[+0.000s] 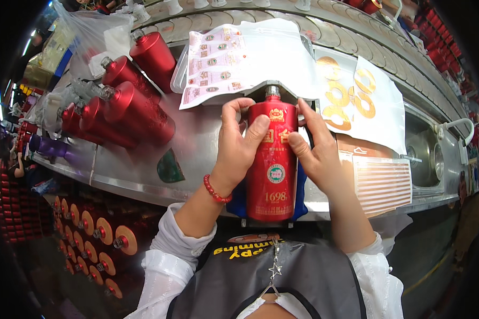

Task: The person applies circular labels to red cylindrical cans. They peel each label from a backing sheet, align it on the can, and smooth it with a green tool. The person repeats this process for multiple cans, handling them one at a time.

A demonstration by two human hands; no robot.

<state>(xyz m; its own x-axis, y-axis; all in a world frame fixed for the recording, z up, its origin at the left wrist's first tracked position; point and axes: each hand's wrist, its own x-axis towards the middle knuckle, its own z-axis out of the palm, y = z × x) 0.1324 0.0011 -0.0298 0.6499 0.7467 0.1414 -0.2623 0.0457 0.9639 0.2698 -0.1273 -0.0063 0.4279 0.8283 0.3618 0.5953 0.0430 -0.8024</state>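
A red bottle (272, 194) with gold lettering, a round green-and-white emblem and a bare glass neck lies in front of me, its neck pointing away. It rests on a dark holder with blue padding (300, 194). My left hand (238, 139) closes on its left shoulder, the thumb pressed on the front. On the other side my right hand (316, 151) grips the bottle, thumb also on the front face. Just beyond the neck is a white sheet of labels (213, 69), pink printed labels along its left part. The fingertips behind the bottle are partly hidden.
Several red bottles (143, 111) lie tilted on the metal table at left. At right are a sheet with gold ring decals (364, 93), a striped sheet (382, 183) and a metal sink (428, 154). A slatted conveyor (324, 29) runs behind; bottles with orange discs (102, 231) stand lower left.
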